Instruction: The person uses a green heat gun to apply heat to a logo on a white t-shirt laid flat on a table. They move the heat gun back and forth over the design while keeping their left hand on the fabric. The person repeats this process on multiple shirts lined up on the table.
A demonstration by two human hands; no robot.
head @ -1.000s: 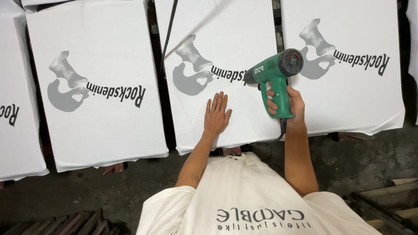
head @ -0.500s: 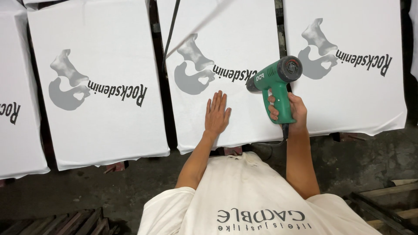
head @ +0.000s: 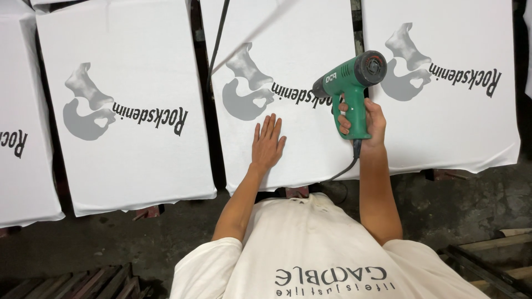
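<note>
1. The green plastic heat gun with a black rear cap is held above the middle white printed fabric panel, its dark nozzle aimed left and down at the black lettering of the print.
2. The right hand is wrapped round the gun's green handle, fingers curled tight on it; a black cord hangs from the handle's base toward the panel's near edge.
3. The left hand lies flat on the same panel just below the print, fingers straight and close together, pinching nothing.
4. The step in hand looks like passing hot air over the printed ink while the cloth is held smooth. The next move would call for sweeping the nozzle along the lettering while keeping the flat hand out of the airflow.
5. Each panel bears the same mark: a pale grey rounded figure with a curved line of black lettering beside it.
6. Matching panels lie at the left and right, with dark gaps between them and a grey concrete floor below.
</note>
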